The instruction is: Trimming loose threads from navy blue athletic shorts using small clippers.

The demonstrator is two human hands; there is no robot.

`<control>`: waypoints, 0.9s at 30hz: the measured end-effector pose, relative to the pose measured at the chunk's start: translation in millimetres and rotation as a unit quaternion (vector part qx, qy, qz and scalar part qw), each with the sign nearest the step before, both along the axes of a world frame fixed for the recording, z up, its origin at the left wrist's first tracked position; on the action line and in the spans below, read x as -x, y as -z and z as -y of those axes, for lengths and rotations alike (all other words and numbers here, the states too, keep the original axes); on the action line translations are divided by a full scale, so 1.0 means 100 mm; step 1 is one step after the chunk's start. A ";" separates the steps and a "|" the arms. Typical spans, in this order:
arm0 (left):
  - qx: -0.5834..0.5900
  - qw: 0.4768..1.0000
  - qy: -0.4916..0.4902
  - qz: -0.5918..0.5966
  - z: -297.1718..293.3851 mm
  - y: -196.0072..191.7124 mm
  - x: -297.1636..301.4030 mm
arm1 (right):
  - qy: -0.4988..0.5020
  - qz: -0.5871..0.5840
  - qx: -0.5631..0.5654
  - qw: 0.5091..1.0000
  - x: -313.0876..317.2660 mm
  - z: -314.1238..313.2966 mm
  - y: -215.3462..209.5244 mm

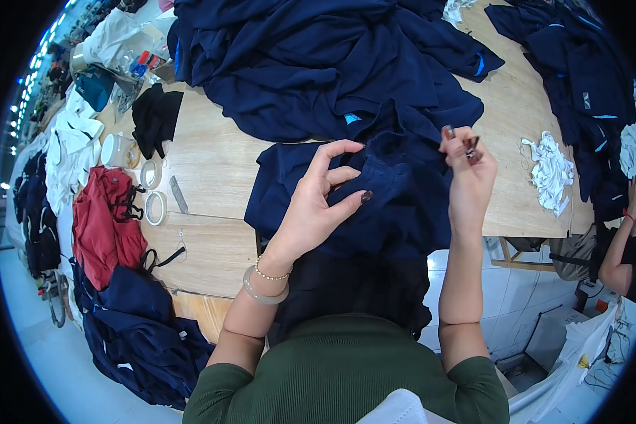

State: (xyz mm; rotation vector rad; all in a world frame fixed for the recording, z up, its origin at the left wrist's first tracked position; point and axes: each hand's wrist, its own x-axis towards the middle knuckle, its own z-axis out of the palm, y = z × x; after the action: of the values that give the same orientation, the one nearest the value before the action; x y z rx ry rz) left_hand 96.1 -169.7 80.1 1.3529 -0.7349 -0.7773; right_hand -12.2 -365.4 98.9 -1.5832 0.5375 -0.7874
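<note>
A navy blue garment (396, 205) lies in front of me on the wooden table (212, 169), hanging over its near edge. My left hand (321, 201) rests on the cloth, with thumb and fingers pinching a fold of it. My right hand (468, 173) is raised just right of the fold and holds small dark thread snips (470, 147) between its fingertips. A bangle and a bead bracelet (265, 283) sit on my left wrist.
A big heap of navy garments (318, 63) fills the far middle of the table, more lie at the far right (586, 85). White scraps (550, 173), tape rolls (154, 206), a red garment (106, 222), a black cloth (155, 116). Another person (625, 254) sits at the right.
</note>
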 end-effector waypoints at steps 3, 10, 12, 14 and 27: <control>0.000 1.000 -0.002 0.006 0.01 -0.01 0.02 | -0.031 0.013 0.015 0.999 0.01 0.03 0.05; -0.007 1.000 -0.019 0.012 0.07 -0.07 0.08 | -0.142 -0.067 0.225 0.962 0.01 -0.34 0.00; -0.001 1.000 -0.021 -0.001 0.08 -0.06 0.11 | -0.069 -0.018 0.148 0.986 0.00 -0.35 0.05; 0.005 1.000 -0.022 -0.015 0.09 -0.04 0.11 | -0.011 -0.011 0.082 0.997 0.03 -0.31 0.08; -0.001 0.992 -0.076 0.105 0.15 -0.06 0.15 | -0.134 -0.127 -0.137 0.973 0.55 -0.70 -0.08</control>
State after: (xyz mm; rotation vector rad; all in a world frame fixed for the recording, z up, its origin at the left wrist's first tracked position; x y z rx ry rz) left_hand 80.7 -184.4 86.5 1.4891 -0.7834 -0.5206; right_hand -67.0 -295.7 106.5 -1.4657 0.5731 -0.2931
